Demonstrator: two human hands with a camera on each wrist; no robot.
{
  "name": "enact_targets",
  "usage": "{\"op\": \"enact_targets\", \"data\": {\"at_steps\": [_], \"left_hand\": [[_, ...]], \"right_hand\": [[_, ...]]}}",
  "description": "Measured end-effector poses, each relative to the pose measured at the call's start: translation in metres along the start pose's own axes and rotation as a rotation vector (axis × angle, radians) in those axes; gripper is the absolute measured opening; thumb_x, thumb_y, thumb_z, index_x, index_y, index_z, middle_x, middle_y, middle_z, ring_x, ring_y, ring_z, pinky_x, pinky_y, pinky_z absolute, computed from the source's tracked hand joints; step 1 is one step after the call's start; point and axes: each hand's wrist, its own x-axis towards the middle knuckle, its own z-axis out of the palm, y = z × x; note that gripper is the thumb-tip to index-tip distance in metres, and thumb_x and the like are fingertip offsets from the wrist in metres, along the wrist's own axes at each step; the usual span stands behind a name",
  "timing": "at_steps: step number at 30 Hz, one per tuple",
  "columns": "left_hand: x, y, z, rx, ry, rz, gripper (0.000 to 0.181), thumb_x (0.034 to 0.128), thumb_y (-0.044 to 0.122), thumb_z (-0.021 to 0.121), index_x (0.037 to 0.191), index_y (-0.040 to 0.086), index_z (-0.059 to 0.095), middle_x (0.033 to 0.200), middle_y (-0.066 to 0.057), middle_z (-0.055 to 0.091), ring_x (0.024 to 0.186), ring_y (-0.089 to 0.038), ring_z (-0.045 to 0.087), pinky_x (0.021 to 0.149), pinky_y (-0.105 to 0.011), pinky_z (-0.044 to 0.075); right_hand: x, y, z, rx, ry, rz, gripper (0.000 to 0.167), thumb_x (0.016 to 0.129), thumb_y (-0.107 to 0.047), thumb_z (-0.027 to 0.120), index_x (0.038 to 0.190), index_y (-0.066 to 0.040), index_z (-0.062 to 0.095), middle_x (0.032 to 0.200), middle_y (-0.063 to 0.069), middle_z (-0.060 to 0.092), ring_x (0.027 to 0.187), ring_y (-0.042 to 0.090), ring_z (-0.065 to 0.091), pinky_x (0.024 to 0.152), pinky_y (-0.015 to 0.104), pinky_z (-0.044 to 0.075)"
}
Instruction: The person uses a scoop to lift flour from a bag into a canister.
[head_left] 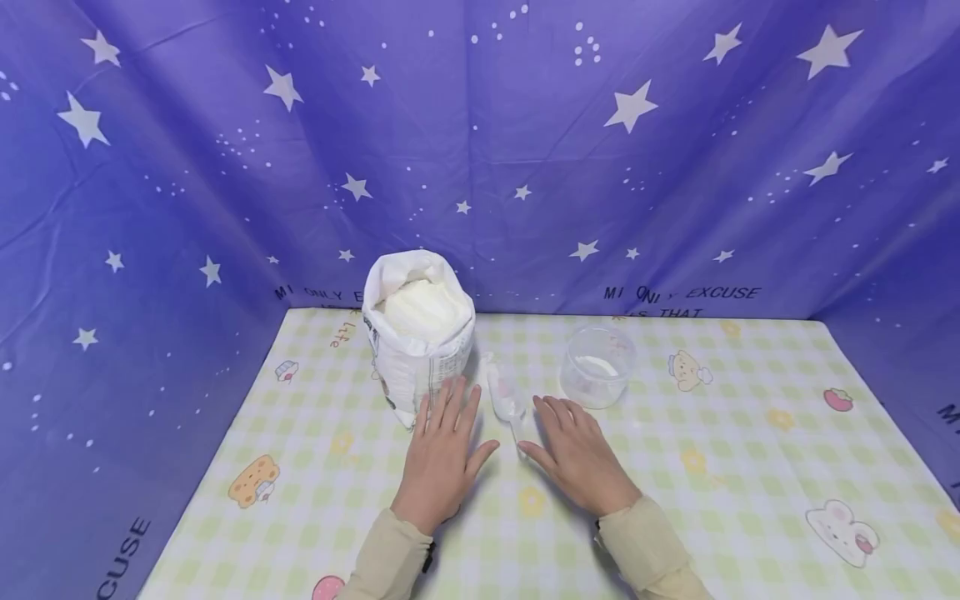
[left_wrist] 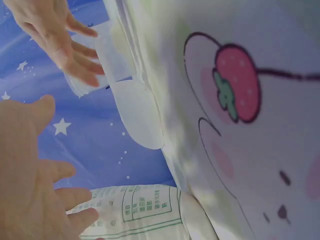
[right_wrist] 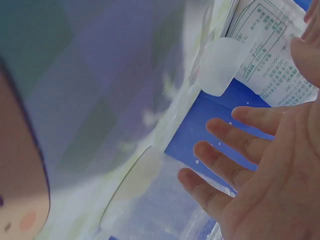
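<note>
A white bag (head_left: 393, 367) of white powder stands with its top rolled open, its printed side (left_wrist: 145, 210) showing in the left wrist view. To its right a translucent scoop (head_left: 507, 398) lies on the table, handle toward me. A clear round tub (head_left: 598, 379) stands further right; some white shows in its bottom. My left hand (head_left: 441, 462) is held palm down, fingers extended, just in front of the bag. Short of the tub, my right hand (head_left: 581, 458) has its fingers extended, thumb near the scoop's handle. Both palms hold nothing; the right wrist view shows fingers (right_wrist: 220, 160) apart from the tub.
A green-and-white checked cloth (head_left: 750, 467) with cartoon prints covers the table. Purple-blue curtains (head_left: 480, 150) with white stars close off the back and both sides, the back one right behind the bag.
</note>
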Motion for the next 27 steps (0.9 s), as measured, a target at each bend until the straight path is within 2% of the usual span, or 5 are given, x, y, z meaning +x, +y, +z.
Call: {"op": "enact_targets", "data": {"at_steps": [8, 11, 15, 21, 27], "left_hand": [[-0.003, -0.006, -0.007, -0.063, 0.1, -0.004, 0.068, 0.0985, 0.044, 0.056, 0.151, 0.005, 0.037, 0.158, -0.016, 0.033, 0.147, -0.033, 0.029, 0.122, -0.051, 0.023], [-0.004, -0.009, -0.011, -0.105, 0.171, -0.005, 0.064, 0.098, 0.038, 0.059, 0.148, 0.002, 0.041, 0.155, -0.017, 0.038, 0.143, -0.032, 0.035, 0.121, -0.048, 0.028], [-0.003, -0.013, -0.016, -0.168, 0.269, -0.019, 0.056, 0.0963, 0.032, 0.062, 0.141, 0.001, 0.047, 0.148, -0.016, 0.046, 0.136, -0.031, 0.044, 0.117, -0.044, 0.034], [-0.003, -0.021, -0.023, -0.31, 0.374, -0.073, 0.048, 0.0948, 0.023, 0.063, 0.136, 0.001, 0.052, 0.144, -0.012, 0.051, 0.135, -0.029, 0.047, 0.115, -0.042, 0.036], [-0.003, -0.031, -0.028, -0.372, 0.473, -0.124, 0.043, 0.0922, 0.015, 0.064, 0.132, 0.001, 0.056, 0.139, -0.012, 0.055, 0.126, -0.032, 0.05, 0.108, -0.042, 0.04]], "right_hand": [[0.006, -0.004, 0.005, -0.054, -0.05, -0.007, 0.062, 0.098, -0.042, 0.059, 0.136, 0.007, 0.049, 0.126, 0.021, 0.058, 0.114, 0.037, 0.052, 0.092, 0.051, 0.049], [0.01, -0.005, 0.007, -0.087, -0.034, -0.024, 0.053, 0.097, -0.04, 0.061, 0.123, 0.005, 0.055, 0.107, 0.016, 0.06, 0.096, 0.031, 0.052, 0.076, 0.04, 0.049], [0.014, -0.005, 0.009, -0.102, -0.038, -0.023, 0.037, 0.097, -0.039, 0.061, 0.101, -0.002, 0.057, 0.081, 0.005, 0.05, 0.077, 0.022, 0.041, 0.062, 0.029, 0.037], [0.018, -0.007, 0.011, -0.117, -0.071, -0.001, 0.035, 0.096, -0.038, 0.062, 0.093, -0.004, 0.057, 0.077, 0.003, 0.046, 0.076, 0.022, 0.039, 0.063, 0.03, 0.036], [0.021, -0.012, 0.01, -0.101, -0.067, -0.002, 0.029, 0.096, -0.032, 0.063, 0.086, -0.005, 0.058, 0.078, 0.005, 0.046, 0.077, 0.024, 0.039, 0.063, 0.033, 0.037]]}}
